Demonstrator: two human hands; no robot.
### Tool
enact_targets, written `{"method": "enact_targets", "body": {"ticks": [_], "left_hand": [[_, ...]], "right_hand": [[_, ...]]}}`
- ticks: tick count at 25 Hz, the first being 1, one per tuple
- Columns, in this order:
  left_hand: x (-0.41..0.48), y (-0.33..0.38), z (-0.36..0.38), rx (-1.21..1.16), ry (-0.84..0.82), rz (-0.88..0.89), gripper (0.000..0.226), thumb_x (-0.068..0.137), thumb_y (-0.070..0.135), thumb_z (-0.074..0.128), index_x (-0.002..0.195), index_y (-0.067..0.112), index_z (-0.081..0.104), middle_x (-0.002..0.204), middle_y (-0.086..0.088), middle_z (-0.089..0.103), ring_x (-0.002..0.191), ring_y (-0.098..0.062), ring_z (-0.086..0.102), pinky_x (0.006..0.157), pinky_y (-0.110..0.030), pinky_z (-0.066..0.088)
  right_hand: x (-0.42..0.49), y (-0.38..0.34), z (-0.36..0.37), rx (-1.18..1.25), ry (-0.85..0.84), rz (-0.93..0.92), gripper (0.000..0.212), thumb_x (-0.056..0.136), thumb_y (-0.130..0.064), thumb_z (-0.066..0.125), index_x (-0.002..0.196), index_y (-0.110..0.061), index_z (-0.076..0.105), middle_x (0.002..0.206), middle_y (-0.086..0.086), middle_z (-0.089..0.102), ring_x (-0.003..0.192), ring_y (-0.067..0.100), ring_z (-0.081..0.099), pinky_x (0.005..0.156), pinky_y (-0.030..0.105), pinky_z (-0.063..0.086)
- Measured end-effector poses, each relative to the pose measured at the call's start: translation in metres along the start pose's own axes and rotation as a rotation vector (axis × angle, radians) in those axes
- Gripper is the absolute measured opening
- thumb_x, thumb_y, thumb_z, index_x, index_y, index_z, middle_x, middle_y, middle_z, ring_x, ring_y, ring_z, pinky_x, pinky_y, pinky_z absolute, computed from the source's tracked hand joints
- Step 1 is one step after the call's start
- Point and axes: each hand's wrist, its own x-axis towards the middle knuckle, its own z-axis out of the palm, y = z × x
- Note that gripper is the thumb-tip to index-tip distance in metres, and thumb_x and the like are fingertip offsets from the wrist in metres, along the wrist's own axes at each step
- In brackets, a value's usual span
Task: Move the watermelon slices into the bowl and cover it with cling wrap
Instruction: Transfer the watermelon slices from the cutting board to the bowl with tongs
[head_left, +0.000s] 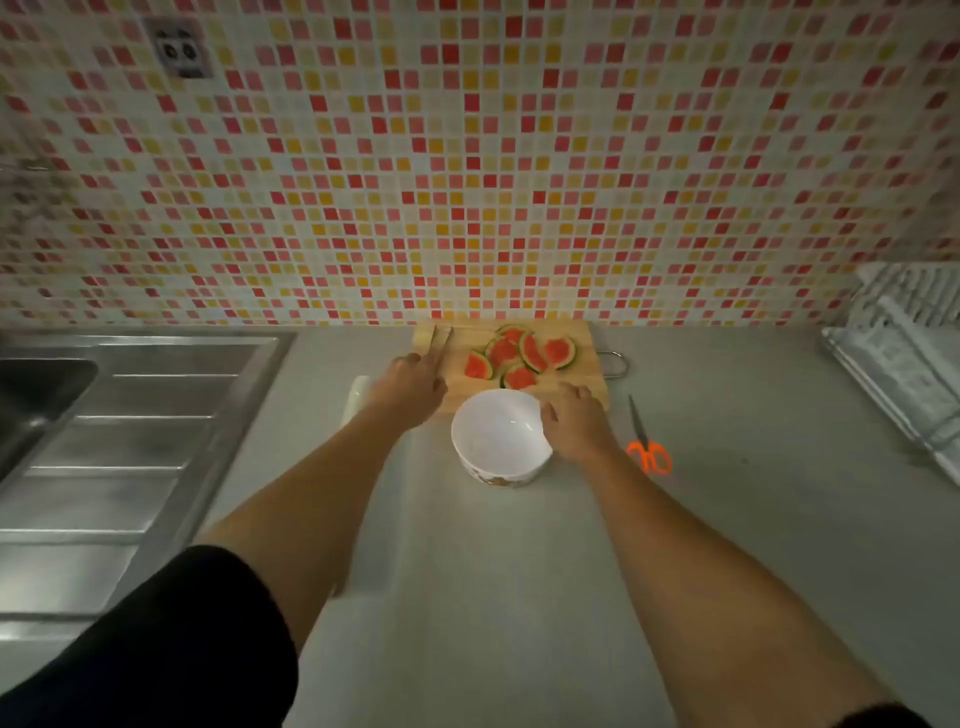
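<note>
Six watermelon slices (521, 356), or about that many, lie on the wooden cutting board (584, 384) at the back of the surface (493, 571), close to the tiled wall (467, 156). They are half-moon pieces with red flesh and green rind, overlapping in a loose cluster; their long axes point in different directions, so the group has no common heading. The board's long axis runs left to right, and a metal loop handle (615, 362) sticks out at its right end.

Just in front of the board stands the white bowl (500, 436), upright, mouth up, with nothing inside. Your right hand (574, 423) rests against its right rim, with the fingers (571, 391) slightly spread and curved, touching the bowl without closing on it. Your left hand (413, 382) is over the left part of the board and grips wooden tongs (441, 345), whose two arms point away from you toward the wall and stand a little apart at the tips. How the fingers wrap the tongs I cannot tell exactly.

Beside your left hand a white roll (357, 397) is partly hidden. Orange-handled scissors (647, 441) lie right of the bowl, blades pointing away from you. A steel sink (104, 441) is far left, a dish rack (904, 364) far right.
</note>
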Motion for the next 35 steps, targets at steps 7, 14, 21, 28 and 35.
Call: {"method": "enact_targets", "body": {"ticks": [7,14,21,28,35], "left_hand": [[0.046,-0.027,0.051,0.128,-0.047,-0.098,0.040,0.099,0.029,0.036,0.125,0.002,0.050,0.120,-0.019,0.056,0.111,-0.036,0.050,0.091,-0.038,0.038],[0.099,-0.027,0.082,0.080,-0.092,-0.198,0.045,0.100,0.030,0.033,0.125,-0.004,0.045,0.127,-0.023,0.047,0.112,-0.038,0.044,0.097,-0.043,0.033],[0.115,-0.016,0.088,-0.039,-0.047,-0.306,0.037,0.096,-0.002,0.027,0.129,-0.005,0.044,0.131,-0.022,0.043,0.118,-0.037,0.041,0.098,-0.041,0.038],[0.099,-0.026,0.062,-0.296,0.021,-0.287,0.031,0.095,0.003,0.035,0.123,-0.004,0.045,0.124,-0.025,0.048,0.110,-0.040,0.050,0.089,-0.042,0.041],[0.039,-0.056,0.052,0.012,0.172,0.052,0.037,0.097,0.024,0.051,0.126,0.001,0.055,0.099,-0.025,0.058,0.086,-0.043,0.059,0.077,-0.044,0.048]], "right_hand": [[0.035,0.015,0.040,0.185,-0.120,0.179,0.042,0.098,-0.032,0.039,0.126,-0.001,0.046,0.127,0.021,0.054,0.116,0.037,0.050,0.093,0.039,0.041],[0.040,0.017,0.052,0.236,-0.066,0.171,0.035,0.100,-0.023,0.034,0.110,0.001,0.057,0.111,0.025,0.062,0.104,0.039,0.056,0.080,0.035,0.040],[0.041,0.017,0.047,0.207,-0.069,0.173,0.035,0.100,-0.022,0.032,0.108,0.002,0.057,0.109,0.024,0.062,0.102,0.038,0.056,0.080,0.036,0.041],[0.035,0.021,0.045,0.287,-0.065,0.194,0.038,0.100,-0.026,0.030,0.106,-0.003,0.059,0.106,0.020,0.064,0.101,0.037,0.057,0.080,0.035,0.041],[0.033,0.021,0.045,0.327,-0.041,0.213,0.039,0.100,-0.027,0.028,0.091,-0.002,0.056,0.102,0.023,0.064,0.098,0.039,0.056,0.076,0.035,0.038]]}}
